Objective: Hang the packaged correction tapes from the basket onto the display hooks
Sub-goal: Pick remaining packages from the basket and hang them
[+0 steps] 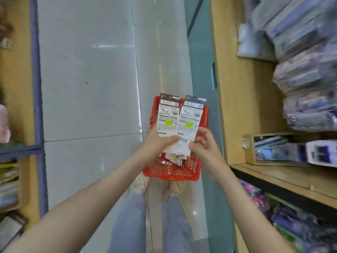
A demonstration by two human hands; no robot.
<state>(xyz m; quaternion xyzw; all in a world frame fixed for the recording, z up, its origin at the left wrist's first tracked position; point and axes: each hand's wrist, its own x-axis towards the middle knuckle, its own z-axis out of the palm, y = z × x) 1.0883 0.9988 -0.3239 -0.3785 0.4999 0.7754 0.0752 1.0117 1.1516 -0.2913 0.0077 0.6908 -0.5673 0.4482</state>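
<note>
— Where are the packaged correction tapes [168, 115] found?
— Two are held just above the hands: one is gripped by the left hand [156, 141], one is pinched by the right hand [202, 146]. More are seen in the basket [171, 172] beneath both hands.

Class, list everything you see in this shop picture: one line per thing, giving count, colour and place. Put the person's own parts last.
correction tape packs: two showing, white backs with green stickers, held above the basket
basket: one, red, on the floor
more packs: count unclear, inside the basket
floor: grey tiles, aisle
right shelf: one, wooden, blurred wrapped goods on it
left shelf: one, wooden, blue frame
legs: two, blue trousers, bottom centre
left hand: grips the packs
right hand: pinches their lower edge
</note>
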